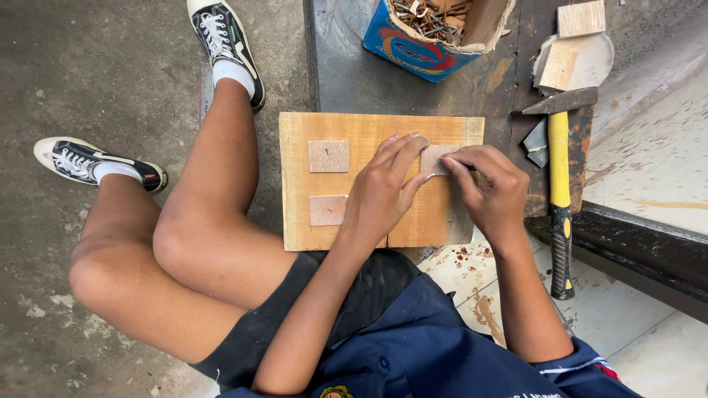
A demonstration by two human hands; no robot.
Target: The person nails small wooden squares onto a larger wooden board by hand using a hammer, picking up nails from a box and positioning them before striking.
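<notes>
Pinching a small wood square (435, 158) between them, left hand (383, 190) and right hand (490, 190) press it onto the board (369, 133), at its 2 o'clock corner. Two more squares (328, 156) lie at 9 o'clock; hammer (560, 191) at 3 o'clock, untouched.

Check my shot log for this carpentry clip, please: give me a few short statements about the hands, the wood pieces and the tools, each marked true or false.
1. Both hands rest on one small wooden square on the plywood board. True: the left hand and right hand meet on it.
2. The hammer is in the right hand. False: it lies beside the board, untouched.
3. Two more small squares lie on the board's left part. True: an upper square and a lower square.
4. The hammer's handle is red. False: it is yellow and black.
5. The blue cardboard box of nails is closed. False: it stands open, nails showing.
</notes>
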